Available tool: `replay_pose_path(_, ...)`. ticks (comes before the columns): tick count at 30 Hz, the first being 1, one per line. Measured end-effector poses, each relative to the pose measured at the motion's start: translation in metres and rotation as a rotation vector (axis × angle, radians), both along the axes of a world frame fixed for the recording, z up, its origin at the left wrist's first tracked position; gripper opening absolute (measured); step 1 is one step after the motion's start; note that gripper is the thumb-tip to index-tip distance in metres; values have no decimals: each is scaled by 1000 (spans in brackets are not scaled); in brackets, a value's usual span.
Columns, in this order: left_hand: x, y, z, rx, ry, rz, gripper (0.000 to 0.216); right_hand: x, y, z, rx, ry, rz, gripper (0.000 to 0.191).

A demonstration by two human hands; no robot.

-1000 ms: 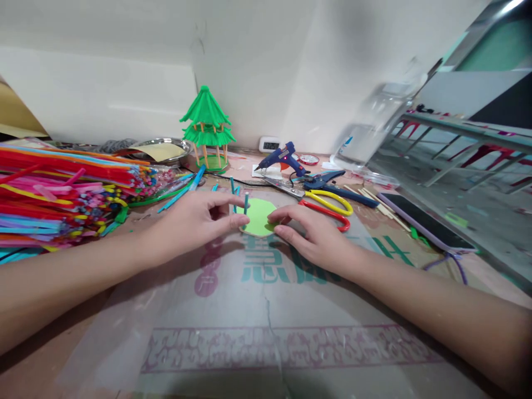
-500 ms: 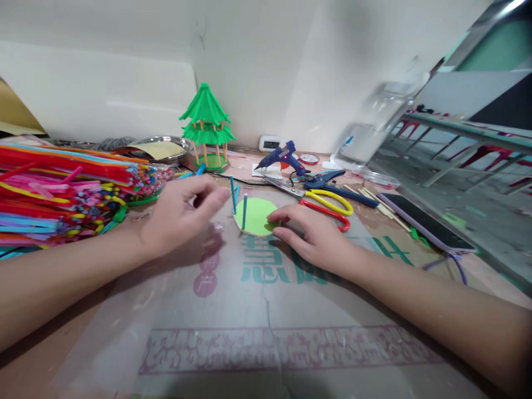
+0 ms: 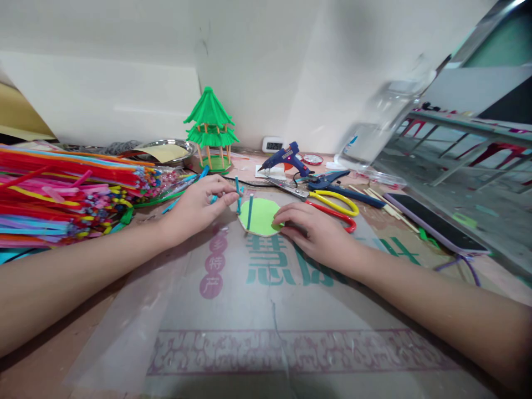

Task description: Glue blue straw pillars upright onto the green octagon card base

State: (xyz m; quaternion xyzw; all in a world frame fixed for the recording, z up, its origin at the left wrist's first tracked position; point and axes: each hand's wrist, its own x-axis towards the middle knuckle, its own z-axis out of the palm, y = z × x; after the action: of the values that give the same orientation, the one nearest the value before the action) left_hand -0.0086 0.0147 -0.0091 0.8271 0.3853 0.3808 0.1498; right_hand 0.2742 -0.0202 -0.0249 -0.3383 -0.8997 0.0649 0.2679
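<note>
A light green disc (image 3: 264,217) lies on the plastic-covered table, with two thin blue sticks standing upright at its left side. My left hand (image 3: 203,204) is at the left stick (image 3: 238,206), thumb and forefinger brought together on it; the exact contact is small and partly hidden. The nearer stick (image 3: 250,212) stands free of both hands. At the disc's right edge, my right hand (image 3: 318,230) grips the rim between thumb and fingers. Short blue pieces show behind my left fingertips.
Behind stands a green two-tiered pavilion model (image 3: 210,130). A blue glue gun (image 3: 286,158), scissors (image 3: 332,204), blue-handled pliers (image 3: 347,188) and a phone (image 3: 434,223) lie beyond my right hand. Bundles of coloured pipe cleaners (image 3: 70,194) fill the left; a clear bottle (image 3: 374,124) stands back right.
My left hand has moved right and its fingers have closed at the left blue stick. My right hand stays on the disc's edge. The whole view has shifted slightly.
</note>
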Motion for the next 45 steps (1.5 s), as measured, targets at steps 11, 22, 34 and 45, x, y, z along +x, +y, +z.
replay_pose_path(11, 0, -14, 6, 34, -65, 132, 22, 1, -2, 1, -24, -5, -11, 13)
replay_pose_path(22, 16, -22, 2, -129, 86, -34, 27, -2, 1, 0, 15, -11, 5, 13)
replay_pose_path(34, 13, -17, -3, -119, 94, -58, 29, -1, 1, 0, 6, -20, 9, 14)
replay_pose_path(45, 12, -22, 3, -89, 117, -40, 29, -2, -1, 2, 25, -25, 3, 14)
